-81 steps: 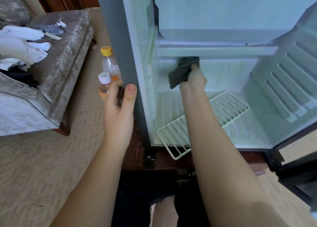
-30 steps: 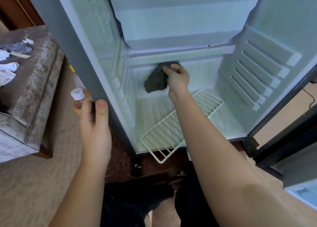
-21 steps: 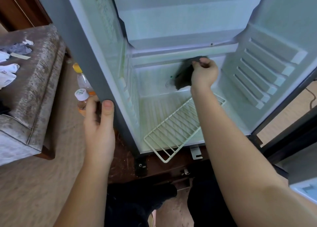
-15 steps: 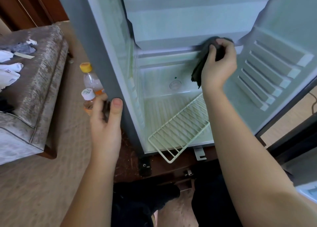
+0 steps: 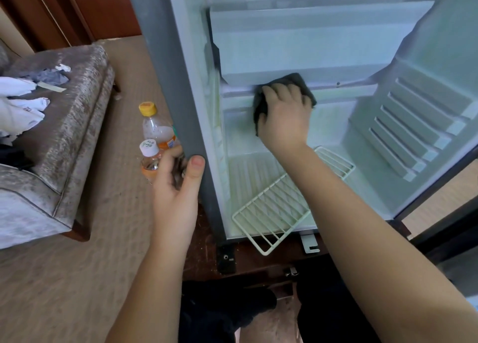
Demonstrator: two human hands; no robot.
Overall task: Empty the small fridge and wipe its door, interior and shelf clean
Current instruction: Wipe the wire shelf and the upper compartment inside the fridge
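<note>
Carpet [image 5: 64, 278] covers the floor on the near left, running up to the open small fridge [image 5: 165, 58], which stands on a dark wooden base.

Nearest in, the left hand [image 5: 176, 187] grips the fridge's left front edge. The thumb lies on the front face and the fingers are curled round the outer side, which steadies the cabinet. Just right of it, the wire shelf [image 5: 274, 210] lies slantwise on the fridge floor, and its near corner pokes out over the sill. It is out of its rails, and no food shows inside.

Two bottles [image 5: 155, 125] stand on the carpet just beyond the left hand, against the fridge's outer side, so emptying looks finished.

Farther in, the right hand [image 5: 284, 115] holds a dark cloth [image 5: 297, 80] against the ledge [image 5: 344, 91] under the freezer box [image 5: 297, 39]. Its fingers are spread and bent over the cloth to pin it flat, and I cannot make out the thumb. Some cloth hangs below the palm on the left.

The step in hand seems to be wiping the interior, at the ledge and the freezer box's lower front. The next move probably calls for firm sideways strokes along that ledge, then work on the ribbed right wall [image 5: 408, 125] and the floor. For the floor, the loose shelf would need lifting out and wiping on its own.

At far left, an armchair [image 5: 69, 115] holds crumpled clothes [image 5: 18, 102].
</note>
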